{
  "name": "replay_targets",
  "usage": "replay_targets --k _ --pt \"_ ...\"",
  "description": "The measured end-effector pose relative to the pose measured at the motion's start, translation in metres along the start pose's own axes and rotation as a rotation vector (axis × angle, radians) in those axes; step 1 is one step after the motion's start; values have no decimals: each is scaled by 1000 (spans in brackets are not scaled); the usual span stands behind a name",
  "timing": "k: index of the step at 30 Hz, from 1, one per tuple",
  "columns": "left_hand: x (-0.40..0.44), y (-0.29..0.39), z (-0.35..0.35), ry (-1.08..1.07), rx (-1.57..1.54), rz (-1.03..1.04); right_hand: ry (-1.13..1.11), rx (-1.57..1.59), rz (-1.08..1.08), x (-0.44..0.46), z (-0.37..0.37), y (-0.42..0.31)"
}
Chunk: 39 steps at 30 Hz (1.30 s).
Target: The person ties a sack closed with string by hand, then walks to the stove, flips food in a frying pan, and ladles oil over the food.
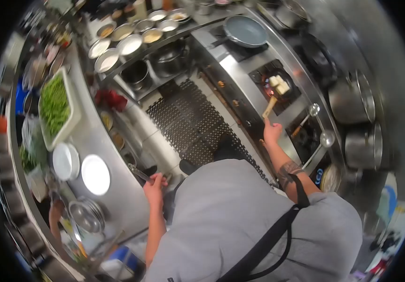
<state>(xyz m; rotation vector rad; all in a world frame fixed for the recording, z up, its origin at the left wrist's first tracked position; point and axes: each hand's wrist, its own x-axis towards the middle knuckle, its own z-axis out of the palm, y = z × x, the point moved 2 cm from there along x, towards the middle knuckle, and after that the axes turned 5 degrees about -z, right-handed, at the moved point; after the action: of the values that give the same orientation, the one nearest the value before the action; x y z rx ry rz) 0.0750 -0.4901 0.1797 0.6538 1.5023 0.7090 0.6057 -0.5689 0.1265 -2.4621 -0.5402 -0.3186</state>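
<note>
My right hand (273, 132) is closed around the pale wooden handle (269, 107) of a small dark pan on a stove burner. Several white blocks (279, 85) lie in that pan; I cannot tell what food they are. My left hand (155, 185) is low beside the left counter, its fingers wrapped around a slim metal tool (140, 174) that looks like tongs, blurred at its far end. A grey-blue frying pan (246, 31) sits on the burner farther back. Two ladles (327, 138) lie by the front burner, to the right of my right hand.
On the left counter (118, 188) are a white tub of chopped greens (74, 110), white plates (95, 175) and stacked metal bowls (87, 215). Another person's arm (55, 214) reaches in there. Ingredient bowls (130, 44) line the back; large pots (353, 98) stand right. A perforated mat (190, 117) covers the floor.
</note>
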Motion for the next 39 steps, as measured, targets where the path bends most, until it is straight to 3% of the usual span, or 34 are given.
replay_targets --k 2,3,5,9,11,12,14,15,17,20,30,35,39 --pt "6 3 15 -39 47 -37 -49 78 350 10 10 15" --pt "6 13 25 -47 69 -30 -44 81 373 20 10 20" --pt "9 30 48 -143 128 -37 -659 676 708 34 24 30" --pt "13 60 79 -169 302 -35 -560 837 740 52 50 12" --pt "16 64 86 -164 316 -31 -480 1162 976 64 67 10" --pt "16 67 88 -160 319 -33 -482 1163 982 71 74 12" --pt "16 66 90 -155 319 -35 -618 1277 1118 81 82 13" --pt "17 62 87 -149 311 -48 -619 1277 1118 82 83 11" --pt "15 52 83 -147 296 -59 -477 973 956 80 74 9" --pt "16 32 76 -146 294 -99 -498 859 842 67 34 17" --pt "53 -14 75 -325 318 -196 -561 947 784 115 -107 12" --pt "62 -2 90 -351 298 -220 -422 927 685 158 -135 10" --pt "68 1 102 -321 323 -186 -592 990 645 216 -156 24"
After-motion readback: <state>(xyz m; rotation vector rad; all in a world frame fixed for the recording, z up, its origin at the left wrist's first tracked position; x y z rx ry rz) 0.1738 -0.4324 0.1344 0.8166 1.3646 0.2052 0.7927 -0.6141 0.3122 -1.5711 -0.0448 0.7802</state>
